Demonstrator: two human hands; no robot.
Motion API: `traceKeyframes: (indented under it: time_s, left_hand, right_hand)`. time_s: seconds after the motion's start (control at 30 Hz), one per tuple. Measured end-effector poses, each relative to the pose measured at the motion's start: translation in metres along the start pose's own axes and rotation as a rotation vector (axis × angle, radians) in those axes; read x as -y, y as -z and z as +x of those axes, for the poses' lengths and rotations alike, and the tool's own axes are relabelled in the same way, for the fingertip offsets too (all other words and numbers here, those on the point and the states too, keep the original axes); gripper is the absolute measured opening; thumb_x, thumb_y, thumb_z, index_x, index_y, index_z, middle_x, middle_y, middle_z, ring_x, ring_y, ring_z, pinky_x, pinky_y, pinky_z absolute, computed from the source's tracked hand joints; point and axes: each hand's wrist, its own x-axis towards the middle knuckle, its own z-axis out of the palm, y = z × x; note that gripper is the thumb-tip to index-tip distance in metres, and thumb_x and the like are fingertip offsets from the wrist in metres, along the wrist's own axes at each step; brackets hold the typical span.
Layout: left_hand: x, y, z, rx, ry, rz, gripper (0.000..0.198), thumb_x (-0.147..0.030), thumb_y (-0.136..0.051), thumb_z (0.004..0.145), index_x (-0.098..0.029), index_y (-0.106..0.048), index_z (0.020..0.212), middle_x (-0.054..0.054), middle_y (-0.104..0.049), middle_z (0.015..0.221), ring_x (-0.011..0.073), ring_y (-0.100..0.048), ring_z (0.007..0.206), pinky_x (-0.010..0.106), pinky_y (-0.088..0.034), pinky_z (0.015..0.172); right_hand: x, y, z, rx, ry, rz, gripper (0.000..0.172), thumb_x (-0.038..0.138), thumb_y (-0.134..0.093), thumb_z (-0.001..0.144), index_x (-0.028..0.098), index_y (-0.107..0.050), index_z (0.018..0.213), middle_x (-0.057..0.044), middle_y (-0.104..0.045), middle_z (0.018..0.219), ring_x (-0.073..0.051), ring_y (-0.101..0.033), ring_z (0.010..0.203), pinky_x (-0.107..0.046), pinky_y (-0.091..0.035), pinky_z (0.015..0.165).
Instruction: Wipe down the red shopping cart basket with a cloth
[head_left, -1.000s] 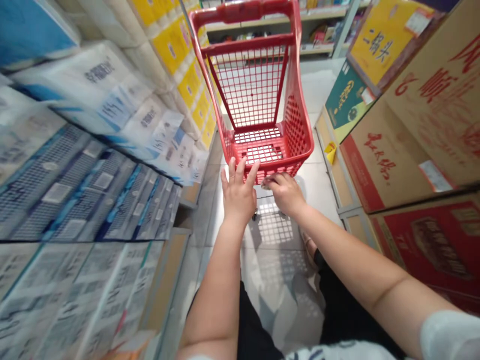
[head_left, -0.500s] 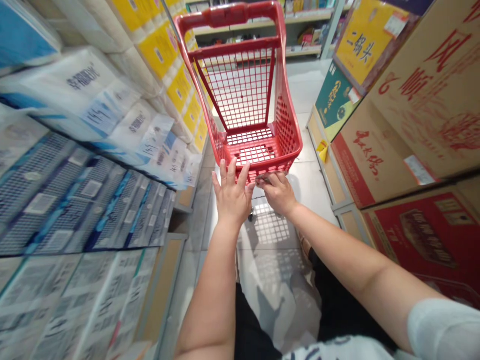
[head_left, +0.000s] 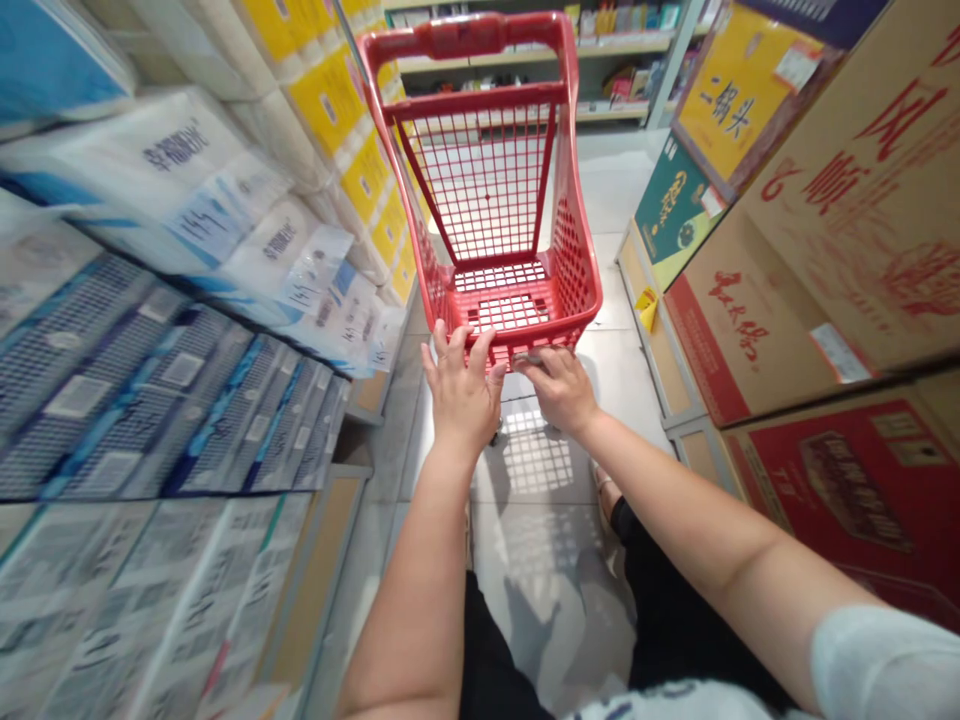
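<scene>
A red plastic shopping cart [head_left: 510,325] stands in front of me, its handle at the far end and its mesh basket holding nothing. My left hand [head_left: 463,385] is open, fingers spread, the fingertips at the cart's near rim. Close beside it, my right hand [head_left: 559,390] is closed with curled fingers at the near wall, just below the rim. A small greyish thing shows at its fingertips, too small to name.
Packs of paper goods [head_left: 217,220] with handwritten price tags line the left side. Stacked cardboard cartons [head_left: 810,330] stand along the right. Beyond the cart is a stocked shelf [head_left: 622,45]. Tiled floor [head_left: 532,540] runs between, with the cart's grid shadow on it.
The view has shifted slightly, so the cart's handle sits a little lower in the picture. Both hands keep nearly the same place at the near rim; the left fingers bend slightly more.
</scene>
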Motion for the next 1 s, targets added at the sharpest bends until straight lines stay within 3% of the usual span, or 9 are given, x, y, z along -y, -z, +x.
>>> traceKeyframes:
  time_s: [0.1,0.23,0.4,0.57,0.73,0.87,1.0]
  left_hand:
    - [0.000,0.000,-0.002,0.005,-0.007,0.016,0.048,-0.044,-0.034,0.096,-0.021,-0.045,0.137,0.013,-0.040,0.143,0.0305,-0.009,0.146,0.057,-0.010,0.115]
    - [0.000,-0.002,-0.004,0.005,0.003,0.047,0.047,-0.042,-0.037,0.096,-0.024,-0.042,0.140,0.012,-0.037,0.147,0.0307,-0.008,0.146,0.061,-0.002,0.114]
    - [0.000,-0.006,-0.003,0.008,0.011,0.051,0.047,-0.040,-0.039,0.096,-0.027,-0.042,0.141,0.011,-0.034,0.151,0.0310,-0.006,0.146,0.063,0.003,0.113]
    - [0.003,-0.009,-0.002,0.008,-0.008,0.049,0.049,-0.040,-0.040,0.096,-0.029,-0.036,0.144,0.008,-0.028,0.154,0.0298,-0.005,0.146,0.062,0.000,0.114]
    - [0.002,-0.009,0.001,0.023,-0.016,0.085,0.052,-0.040,-0.040,0.096,-0.029,-0.031,0.146,0.007,-0.023,0.156,0.0292,-0.002,0.147,0.061,-0.002,0.115]
    - [-0.002,-0.007,0.004,0.033,0.002,0.088,0.054,-0.042,-0.038,0.096,-0.027,-0.030,0.147,0.008,-0.022,0.157,0.0298,-0.002,0.146,0.062,-0.004,0.114]
    - [-0.008,-0.003,0.007,0.053,0.036,0.094,0.055,-0.044,-0.036,0.096,-0.024,-0.029,0.147,0.010,-0.024,0.156,0.0303,-0.006,0.146,0.062,-0.006,0.114]
  right_hand:
    - [0.001,0.001,0.003,-0.006,-0.011,0.046,0.032,0.016,-0.045,0.093,0.025,-0.064,0.117,-0.006,-0.064,0.106,-0.020,-0.052,0.096,-0.034,-0.042,0.090]
    - [0.002,-0.002,0.004,-0.027,0.035,0.120,0.032,0.018,-0.048,0.093,0.027,-0.063,0.120,-0.006,-0.063,0.113,-0.020,-0.052,0.104,-0.035,-0.042,0.095]
    - [0.004,-0.005,0.000,0.089,0.085,0.080,0.031,0.019,-0.045,0.094,0.025,-0.065,0.117,-0.006,-0.065,0.111,-0.021,-0.054,0.100,-0.035,-0.046,0.089]
    - [0.002,0.002,0.002,0.024,0.092,0.114,0.035,0.017,-0.045,0.094,0.025,-0.060,0.125,-0.007,-0.063,0.115,-0.019,-0.053,0.106,-0.034,-0.043,0.097]
    - [0.000,-0.005,0.003,0.074,0.072,0.095,0.033,0.017,-0.044,0.094,0.025,-0.063,0.120,-0.006,-0.064,0.114,-0.020,-0.054,0.103,-0.035,-0.044,0.096]
    - [0.000,-0.008,0.003,-0.017,0.017,0.154,0.032,0.021,-0.046,0.094,0.026,-0.062,0.122,-0.008,-0.057,0.125,-0.021,-0.050,0.113,-0.035,-0.043,0.098]
    - [-0.003,-0.005,0.002,0.092,-0.021,0.128,0.031,0.016,-0.045,0.093,0.026,-0.066,0.115,-0.007,-0.062,0.111,-0.021,-0.052,0.104,-0.035,-0.045,0.091]
